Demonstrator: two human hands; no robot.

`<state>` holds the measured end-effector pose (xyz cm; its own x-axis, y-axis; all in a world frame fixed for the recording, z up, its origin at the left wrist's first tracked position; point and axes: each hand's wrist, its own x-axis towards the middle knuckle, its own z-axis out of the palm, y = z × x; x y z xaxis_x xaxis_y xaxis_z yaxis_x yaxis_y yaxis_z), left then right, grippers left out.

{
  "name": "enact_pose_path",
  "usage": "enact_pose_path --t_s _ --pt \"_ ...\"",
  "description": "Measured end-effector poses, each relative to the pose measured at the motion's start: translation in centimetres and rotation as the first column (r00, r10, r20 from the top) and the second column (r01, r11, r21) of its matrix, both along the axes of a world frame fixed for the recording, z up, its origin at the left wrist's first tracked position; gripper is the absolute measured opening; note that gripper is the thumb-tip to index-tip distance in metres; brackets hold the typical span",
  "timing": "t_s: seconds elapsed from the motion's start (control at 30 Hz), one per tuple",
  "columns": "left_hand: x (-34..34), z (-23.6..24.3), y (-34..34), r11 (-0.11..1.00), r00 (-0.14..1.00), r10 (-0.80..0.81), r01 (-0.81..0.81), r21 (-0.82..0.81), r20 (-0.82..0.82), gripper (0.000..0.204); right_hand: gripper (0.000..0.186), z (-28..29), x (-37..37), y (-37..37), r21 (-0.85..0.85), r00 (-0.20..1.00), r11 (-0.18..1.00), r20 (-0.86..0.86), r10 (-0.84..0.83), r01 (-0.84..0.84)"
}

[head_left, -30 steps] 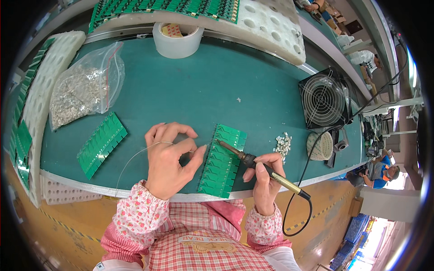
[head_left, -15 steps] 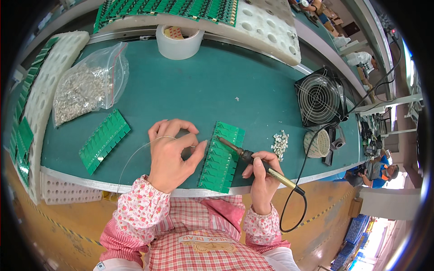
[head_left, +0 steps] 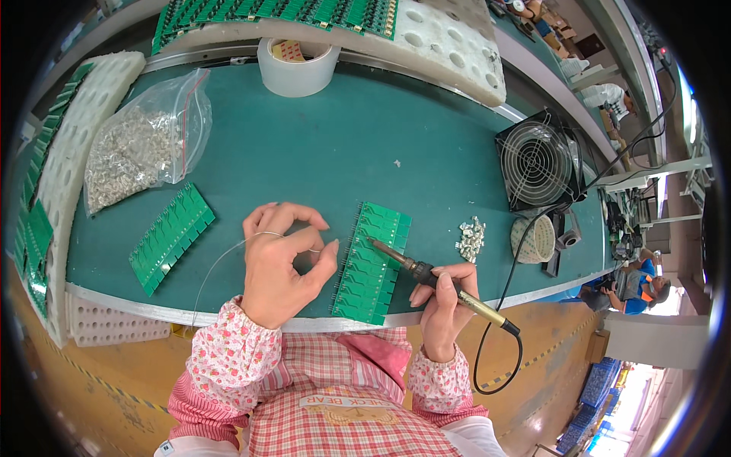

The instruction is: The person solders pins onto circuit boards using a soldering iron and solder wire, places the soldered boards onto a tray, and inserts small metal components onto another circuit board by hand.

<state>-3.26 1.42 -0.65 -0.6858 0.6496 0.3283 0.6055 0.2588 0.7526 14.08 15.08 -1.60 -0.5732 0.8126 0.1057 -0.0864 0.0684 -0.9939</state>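
I see the left hand (head_left: pixel 276 266) holding wire (head_left: pixel 206 280), the right hand (head_left: pixel 443 314) a soldering iron (head_left: pixel 420 270) — the board (head_left: pixel 365 282) seems light, stiff; I'd grip its edges.

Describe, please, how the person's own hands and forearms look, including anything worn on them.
The left hand and right hand are both ungloved. Pale sleeve covers printed with red strawberries sit on both forearms, gathered at the wrists. Further up comes pink-and-red striped fabric, then white fabric near the picture's lower edge.
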Motion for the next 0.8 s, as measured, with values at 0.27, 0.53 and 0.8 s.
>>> enact_pose_path --t_s 0.27,0.53,0.8 --pt "0.01 -0.1 -0.06 0.999 0.999 -0.046 0.046 -0.01 0.003 0.02 0.014 0.25 -0.16 -0.05 0.006 0.997 0.997 0.0 0.075 -0.075" --pt "0.04 -0.29 0.23 0.999 0.998 -0.036 0.036 -0.002 -0.051 0.021 0.013 0.72 -0.49 -0.18 -0.01 0.997 0.997 0.018 0.081 -0.081" --pt "0.02 -0.34 0.16 0.999 0.999 -0.032 0.032 0.003 -0.036 0.02 0.015 0.76 -0.42 -0.19 0.018 0.995 0.995 0.042 0.096 -0.097"
